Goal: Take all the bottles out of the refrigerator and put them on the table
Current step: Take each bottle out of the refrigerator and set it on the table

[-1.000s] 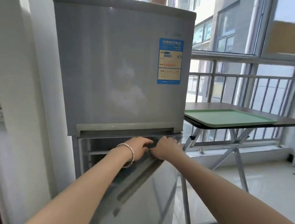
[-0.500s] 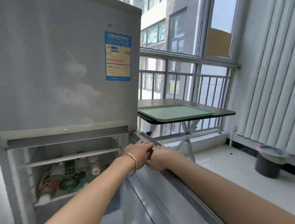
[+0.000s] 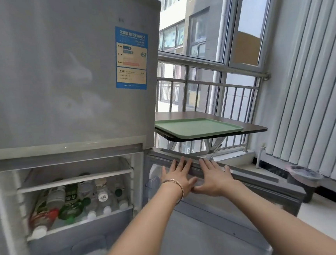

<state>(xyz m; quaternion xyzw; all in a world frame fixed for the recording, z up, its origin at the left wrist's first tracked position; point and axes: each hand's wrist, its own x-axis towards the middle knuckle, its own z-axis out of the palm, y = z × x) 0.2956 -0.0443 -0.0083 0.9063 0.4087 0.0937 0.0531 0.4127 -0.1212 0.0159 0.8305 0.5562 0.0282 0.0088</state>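
Pushed the lower door [image 3: 212,221] wider open than a moment ago, and stretched out fingers that were curled on its edge. Now resting the left hand [image 3: 177,179] and the right hand [image 3: 212,179] flat on the door's top edge, side by side, fingers straight, holding nothing.

Can see the bottles [image 3: 78,200] lying in a heap on the shelf inside the refrigerator [image 3: 57,76], caps pointing out. Have not taken out a single one yet. Looks like only the very start: door open, nothing more. Still need to grab each bottle and carry it over.

Can see the table [image 3: 253,127] just to the right of the refrigerator, by the window rail [image 3: 210,85], with a flat green tray [image 3: 197,126] on top and no bottles on it. Can also spot a dark bin [image 3: 304,178] on the pale floor near the ribbed white wall [image 3: 310,74].
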